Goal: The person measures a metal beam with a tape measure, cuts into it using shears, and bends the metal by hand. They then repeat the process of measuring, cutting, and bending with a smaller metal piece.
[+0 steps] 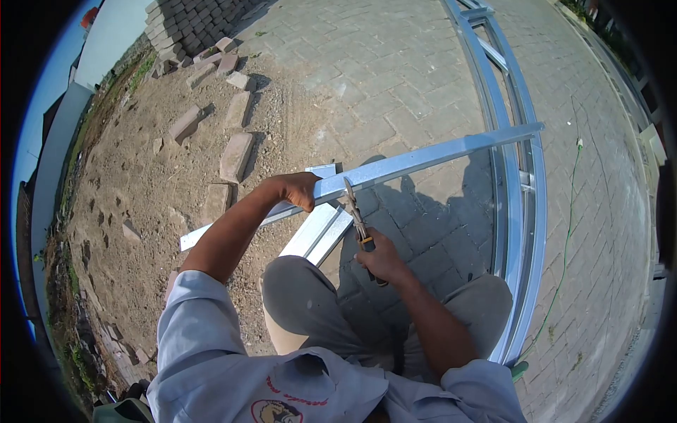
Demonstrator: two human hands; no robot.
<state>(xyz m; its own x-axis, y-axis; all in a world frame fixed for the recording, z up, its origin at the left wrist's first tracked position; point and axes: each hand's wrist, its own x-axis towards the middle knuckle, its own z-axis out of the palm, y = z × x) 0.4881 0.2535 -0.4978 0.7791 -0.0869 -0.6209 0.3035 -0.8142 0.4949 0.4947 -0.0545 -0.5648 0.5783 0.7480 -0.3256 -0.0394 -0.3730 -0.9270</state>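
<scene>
You are sitting or crouching outdoors on grey block paving (367, 99), which gives way to sandy ground (141, 204) on the left. In front of you is a long, shiny metal channel (423, 163), slanting from the near left to the far right, above your knees (300, 292). Your left hand (299, 191) is wrapped around it left of its middle, with the thumb on the near side; beyond your forearm, the channel's left end shows over the sand. Your right hand (384, 257) is closed around the black and yellow handles of a pair of metal snips (358, 222), their jaws pointing away from you and meeting the channel's near edge just right of your left hand; you cannot tell how far apart the blades stand.

Below the channel, between your hands and the sand, shorter metal pieces (317, 233) lie on the ground. On the right, the channel's far end crosses over a long metal frame (513, 233) that stretches from near to far along the paving. Further right, a thin green cord (567, 247) trails over the blocks. To the left of the channel's far side, loose blocks (236, 156) form a rough line on the sand, leading to a stack of blocks (187, 32) at the far left, with a pale wall (109, 49) beyond it
</scene>
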